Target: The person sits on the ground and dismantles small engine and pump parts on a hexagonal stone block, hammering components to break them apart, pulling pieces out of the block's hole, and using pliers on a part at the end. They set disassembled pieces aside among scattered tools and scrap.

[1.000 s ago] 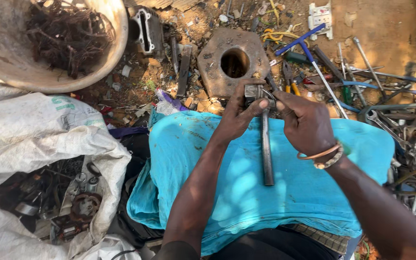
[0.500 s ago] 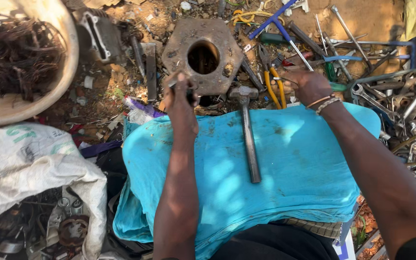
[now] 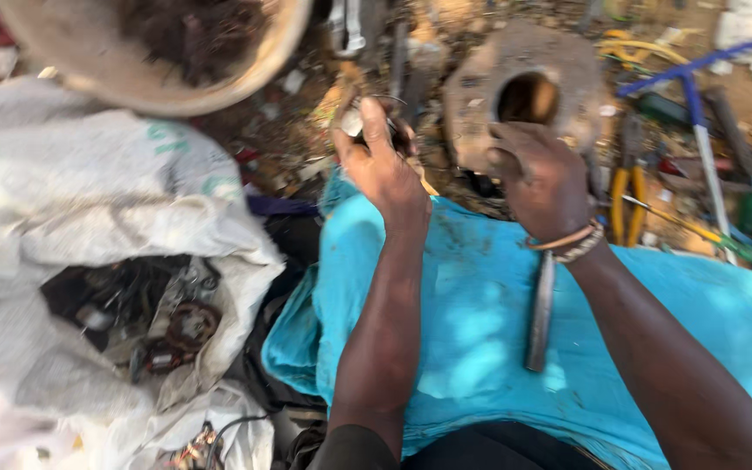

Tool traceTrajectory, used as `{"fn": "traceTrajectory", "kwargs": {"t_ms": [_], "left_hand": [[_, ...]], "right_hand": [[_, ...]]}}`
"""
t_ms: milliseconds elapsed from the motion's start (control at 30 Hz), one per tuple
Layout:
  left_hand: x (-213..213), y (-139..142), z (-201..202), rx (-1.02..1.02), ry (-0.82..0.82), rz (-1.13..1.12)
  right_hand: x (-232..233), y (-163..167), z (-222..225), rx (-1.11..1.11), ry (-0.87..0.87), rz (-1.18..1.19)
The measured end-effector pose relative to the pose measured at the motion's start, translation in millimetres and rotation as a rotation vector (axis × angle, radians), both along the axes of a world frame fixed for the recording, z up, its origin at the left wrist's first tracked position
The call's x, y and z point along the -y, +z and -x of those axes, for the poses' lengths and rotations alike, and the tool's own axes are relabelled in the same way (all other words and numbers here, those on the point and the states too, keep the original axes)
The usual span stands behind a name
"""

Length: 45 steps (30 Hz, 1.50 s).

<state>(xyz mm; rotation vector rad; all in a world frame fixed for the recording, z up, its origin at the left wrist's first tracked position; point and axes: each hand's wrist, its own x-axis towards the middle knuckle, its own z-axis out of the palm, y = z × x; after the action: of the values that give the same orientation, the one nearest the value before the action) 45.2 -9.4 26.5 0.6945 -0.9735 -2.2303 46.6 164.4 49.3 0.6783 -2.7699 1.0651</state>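
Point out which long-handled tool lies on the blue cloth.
The dark metal hammer, its handle lying on the turquoise cloth below the right hand. The blue-handled tool and yellow-handled pliers lie on the ground.

— What does the person wear on the arms?

— Nothing: both forearms are bare, with no sleeves in view. The left hand [image 3: 380,170] carries no ring or band.

— And the right hand [image 3: 543,178]?

— Its wrist has two bracelets [image 3: 567,244] side by side: a thin orange band and a pale beaded one. A turquoise cloth [image 3: 480,331] covers the lap.
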Motion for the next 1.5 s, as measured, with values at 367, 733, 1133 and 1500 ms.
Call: {"fn": "traceTrajectory", "kwargs": {"t_ms": [367,733,1133,1500], "left_hand": [[82,9,-8,-0.091,0.321,0.117],[52,111,-77,-0.358,-0.141,0.449],[57,160,-140,-0.138,-0.416,0.543],[46,141,-106,-0.215,-0.181,0.197]], "right_hand": [[181,-118,46,0.673,0.514,0.069],[197,-27,-131,0.436,0.631,0.135],[230,0,-184,0.096,0.822,-0.057],[141,6,-135,-0.149,0.323,0.148]]}}
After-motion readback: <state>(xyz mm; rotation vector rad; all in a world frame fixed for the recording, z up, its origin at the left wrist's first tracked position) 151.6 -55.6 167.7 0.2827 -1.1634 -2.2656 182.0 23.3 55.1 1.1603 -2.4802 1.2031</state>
